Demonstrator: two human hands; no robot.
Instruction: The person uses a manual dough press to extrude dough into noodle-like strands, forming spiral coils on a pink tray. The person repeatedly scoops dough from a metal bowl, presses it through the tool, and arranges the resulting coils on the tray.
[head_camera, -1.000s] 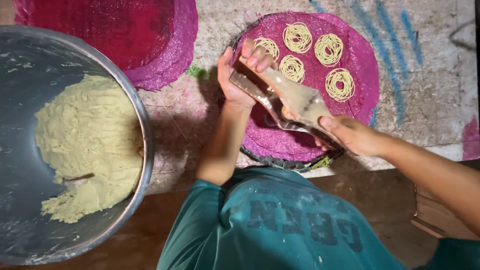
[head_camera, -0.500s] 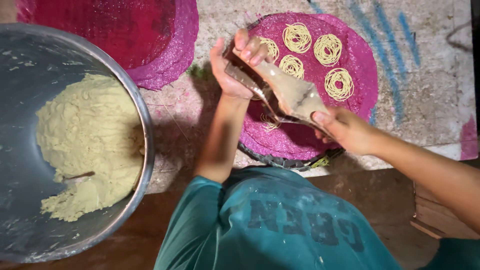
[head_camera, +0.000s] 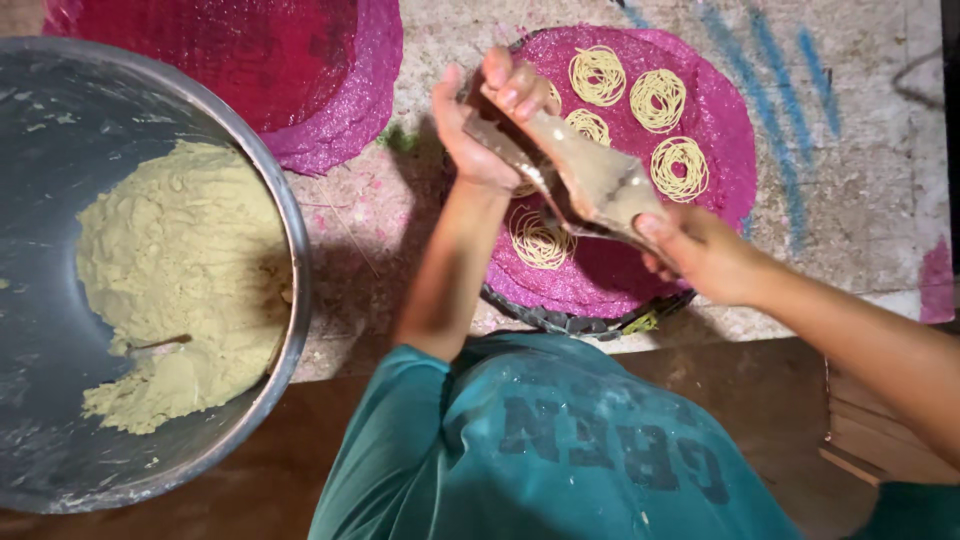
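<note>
Both my hands hold a dough-smeared noodle press (head_camera: 600, 182) over a round pink mat (head_camera: 725, 120). My left hand (head_camera: 488, 125) grips the press's far end and my right hand (head_camera: 702, 252) grips its near handle. Several yellow noodle coils (head_camera: 658, 98) lie on the mat. One more coil (head_camera: 540, 240) sits just under the press, near the mat's left edge. The press hides part of another coil.
A large steel bowl (head_camera: 290, 230) at the left holds a heap of pale yellow dough (head_camera: 170, 290). A second pink mat (head_camera: 340, 90) lies at the far left. Both mats rest on a worn, stained surface (head_camera: 850, 150). My teal shirt (head_camera: 560, 440) fills the bottom.
Both hands and the press have shifted slightly toward the mat's left side. A fresh noodle coil now lies on the mat beneath the press.
</note>
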